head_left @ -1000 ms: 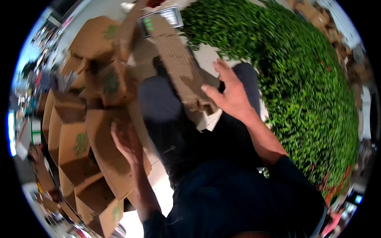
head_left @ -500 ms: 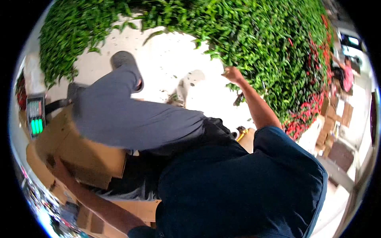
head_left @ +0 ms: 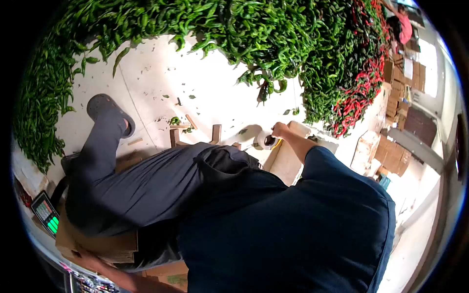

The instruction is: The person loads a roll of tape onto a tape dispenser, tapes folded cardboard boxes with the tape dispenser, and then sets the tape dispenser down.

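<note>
My right hand (head_left: 280, 131) is closed at the edge of a roll of packing tape (head_left: 267, 140). The roll has a dark open core, and a bit of yellow shows beside it. Down at the lower left, my left hand (head_left: 84, 258) grips the side of a brown cardboard box (head_left: 105, 244). Its fingers are partly hidden against the cardboard. My bent leg in grey trousers lies over the box, which hides much of it.
Green peppers (head_left: 273, 34) are heaped across the floor, with red peppers (head_left: 364, 90) at the right. Wooden stool legs (head_left: 216, 133) stand beside my leg. A scale display (head_left: 45, 213) is at far left. Cardboard boxes (head_left: 393, 154) and a person in pink (head_left: 404, 28) are at right.
My right hand has come down from beside the peppers to the tape roll. The left hand and box appear lower, and the whole view has shifted.
</note>
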{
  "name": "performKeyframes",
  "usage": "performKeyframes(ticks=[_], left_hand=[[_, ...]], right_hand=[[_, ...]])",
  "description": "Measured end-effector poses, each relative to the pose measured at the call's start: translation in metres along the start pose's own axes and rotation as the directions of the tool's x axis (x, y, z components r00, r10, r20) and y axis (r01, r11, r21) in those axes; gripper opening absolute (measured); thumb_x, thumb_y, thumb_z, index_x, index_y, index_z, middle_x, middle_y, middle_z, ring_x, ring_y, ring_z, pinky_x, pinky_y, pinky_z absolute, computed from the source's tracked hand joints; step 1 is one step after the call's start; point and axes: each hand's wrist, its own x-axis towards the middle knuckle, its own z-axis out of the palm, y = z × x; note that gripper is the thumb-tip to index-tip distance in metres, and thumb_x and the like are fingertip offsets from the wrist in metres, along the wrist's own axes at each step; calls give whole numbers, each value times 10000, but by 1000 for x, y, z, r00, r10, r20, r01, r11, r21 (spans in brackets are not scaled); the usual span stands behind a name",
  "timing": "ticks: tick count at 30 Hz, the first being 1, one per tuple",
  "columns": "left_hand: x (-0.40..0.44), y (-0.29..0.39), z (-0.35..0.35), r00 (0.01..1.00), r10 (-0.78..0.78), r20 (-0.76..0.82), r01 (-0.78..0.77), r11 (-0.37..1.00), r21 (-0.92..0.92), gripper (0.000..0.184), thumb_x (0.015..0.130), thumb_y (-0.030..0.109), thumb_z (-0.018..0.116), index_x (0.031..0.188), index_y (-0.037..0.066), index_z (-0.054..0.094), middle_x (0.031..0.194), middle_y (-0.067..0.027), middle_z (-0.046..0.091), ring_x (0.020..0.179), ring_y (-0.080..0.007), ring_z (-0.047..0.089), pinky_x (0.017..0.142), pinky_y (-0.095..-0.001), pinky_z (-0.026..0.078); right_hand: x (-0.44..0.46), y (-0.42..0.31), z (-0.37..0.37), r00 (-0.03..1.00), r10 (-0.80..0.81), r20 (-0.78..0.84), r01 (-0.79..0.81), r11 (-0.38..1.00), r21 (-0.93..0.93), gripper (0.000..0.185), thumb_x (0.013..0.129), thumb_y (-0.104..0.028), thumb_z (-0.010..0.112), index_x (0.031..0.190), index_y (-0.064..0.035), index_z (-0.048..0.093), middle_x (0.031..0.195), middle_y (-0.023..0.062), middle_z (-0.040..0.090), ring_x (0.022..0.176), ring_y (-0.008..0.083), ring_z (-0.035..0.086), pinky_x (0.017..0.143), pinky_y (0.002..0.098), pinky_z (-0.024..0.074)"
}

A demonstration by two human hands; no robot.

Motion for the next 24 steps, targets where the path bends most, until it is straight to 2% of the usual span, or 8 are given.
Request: performKeyframes(ticks=[1, 2, 5, 8, 12, 17, 21, 24], left_hand=[[-2, 12, 1, 999, -42, 2, 42, 999, 17, 690, 971, 459, 562, 1435, -36, 436, 1452, -218, 482, 1265, -363, 505, 1076, -396, 377], [-7, 24, 4, 994, -110, 0, 110, 994, 22, 691, 970, 458, 563, 1437, -36, 434, 1453, -217, 481, 1264, -362, 505, 1074, -395, 377], [-17, 49, 2, 970, -245, -11, 245, 969, 29, 695, 967, 452, 567, 1440, -37, 429, 1456, -213, 480, 1262, -358, 504, 1071, -391, 376], [-27, 64, 1, 947, -322, -15, 322, 947, 6, 698, 964, 447, 572, 1444, -38, 423, 1459, -209, 479, 1260, -355, 503, 1068, -387, 376], [-37, 65, 1, 959, -282, -6, 282, 959, -14, 711, 949, 421, 588, 1458, -38, 402, 1464, -199, 471, 1268, -350, 492, 1064, -386, 369], [-37, 68, -1, 950, -312, 9, 312, 946, -88, 741, 916, 411, 620, 1465, -33, 398, 1446, -196, 489, 1254, -332, 502, 1059, -391, 376], [-23, 5, -8, 962, -260, 83, 266, 960, -84, 698, 930, 410, 595, 1450, -19, 415, 1455, -201, 464, 1283, -332, 475, 1081, -415, 365], [-10, -35, -3, 959, -260, 110, 278, 940, -197, 687, 915, 381, 616, 1431, -31, 424, 1438, -211, 469, 1280, -339, 475, 1081, -430, 368]], right_hand=[[-44, -19, -21, 983, 182, -3, -175, 951, 255, 414, 667, -189, 768, 1073, -122, 723, 1034, 185, 709, 954, 362, 688, 859, 358, 559], [-39, -11, 5, 963, 257, -76, -219, 918, 330, 419, 686, -171, 784, 1097, -120, 720, 996, 167, 714, 935, 334, 695, 833, 412, 572], [-46, -8, 45, 784, 563, 261, -582, 522, 624, 353, 731, -203, 792, 1052, -81, 713, 901, 127, 693, 849, 292, 680, 697, 483, 560], [-39, -3, 75, 733, 568, 375, -599, 278, 751, 293, 759, -201, 786, 978, -34, 683, 831, 97, 632, 744, 247, 623, 537, 491, 485], [-23, -3, 82, 746, 510, 428, -550, 111, 828, 270, 761, -175, 781, 949, -41, 640, 801, 98, 580, 642, 212, 557, 478, 427, 410], [-4, -9, 121, 818, 425, 387, -273, -306, 912, 335, 777, -163, 804, 1049, -32, 659, 950, 125, 655, 787, 269, 644, 544, 417, 525], [-21, -84, 64, 706, 526, 475, -239, -454, 858, 285, 857, -237, 726, 1053, -47, 645, 1008, 93, 659, 845, 252, 650, 717, 372, 546], [1, -72, 82, 764, 445, 467, -340, -337, 878, 349, 815, -276, 718, 1057, -42, 626, 993, 162, 669, 906, 279, 686, 650, 417, 556]])
